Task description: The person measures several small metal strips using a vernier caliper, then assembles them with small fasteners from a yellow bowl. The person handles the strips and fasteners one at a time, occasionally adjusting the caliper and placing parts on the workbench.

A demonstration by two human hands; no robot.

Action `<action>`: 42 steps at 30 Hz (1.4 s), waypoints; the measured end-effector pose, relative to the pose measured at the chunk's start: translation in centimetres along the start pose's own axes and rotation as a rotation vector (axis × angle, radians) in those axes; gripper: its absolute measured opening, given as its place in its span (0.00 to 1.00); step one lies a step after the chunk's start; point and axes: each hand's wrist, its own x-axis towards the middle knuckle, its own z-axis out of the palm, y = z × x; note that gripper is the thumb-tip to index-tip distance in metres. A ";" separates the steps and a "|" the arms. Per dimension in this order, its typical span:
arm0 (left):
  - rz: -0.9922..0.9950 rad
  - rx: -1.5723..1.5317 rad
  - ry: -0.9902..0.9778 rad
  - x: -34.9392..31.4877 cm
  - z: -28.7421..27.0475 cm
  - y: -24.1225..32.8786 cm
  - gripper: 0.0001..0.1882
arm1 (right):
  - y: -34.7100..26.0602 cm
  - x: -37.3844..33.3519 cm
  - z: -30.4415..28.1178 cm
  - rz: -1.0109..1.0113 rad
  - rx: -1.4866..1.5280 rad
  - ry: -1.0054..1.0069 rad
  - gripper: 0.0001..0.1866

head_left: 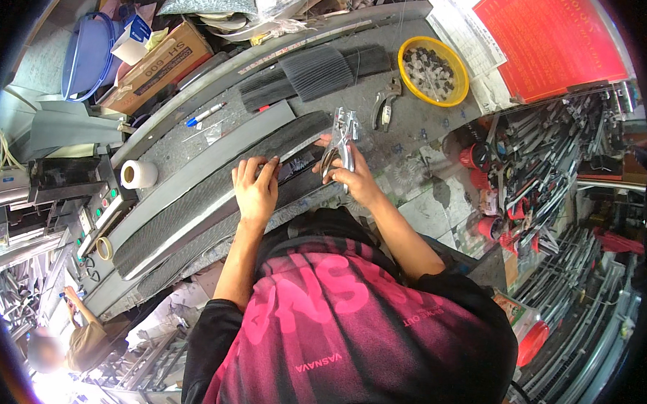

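Observation:
My left hand lies on a long silver metal strip, its fingers bent and closed over it near the far end. The strip runs along pleated black mesh. In my right hand is a silver plier-like hand tool, gripped by its handles with its head pointing away from me. Between my hands, by the strip's end, is a small dark patch whose kind I cannot make out. A second pair of pliers with dark handles lies beyond my right hand.
A yellow basket holds small grey and black parts. Folded black mesh, a marker and a white roll lie on the bench. A cardboard box stands far left, metal profiles at right. Another person works lower left.

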 end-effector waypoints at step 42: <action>-1.424 -1.450 -0.265 -2.0 5.1 6.1 0.16 | 1.7 -0.3 -4.3 0.285 0.125 0.011 0.41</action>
